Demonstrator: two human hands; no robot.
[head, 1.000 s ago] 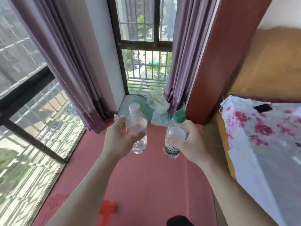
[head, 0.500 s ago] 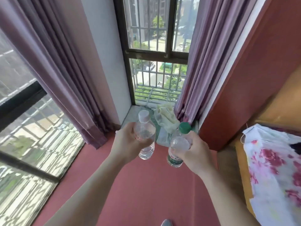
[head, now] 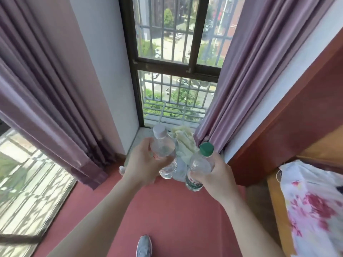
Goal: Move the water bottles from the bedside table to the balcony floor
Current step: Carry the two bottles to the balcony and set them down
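Green-capped bottle (head: 201,164) in right hand (head: 217,179), white-capped bottle (head: 163,147) in left hand (head: 143,162)

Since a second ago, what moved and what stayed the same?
The person stepped toward the window: it looks nearer, the bed slid right, a shoe came into view. The left hand still grips the white-capped bottle, the right hand the green-capped bottle.

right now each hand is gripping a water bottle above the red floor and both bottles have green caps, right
One thing is off: only the bottle in the right hand has a green cap. The other bottle, in the left hand, has a white cap, as the head view shows. Both are gripped above the red floor.
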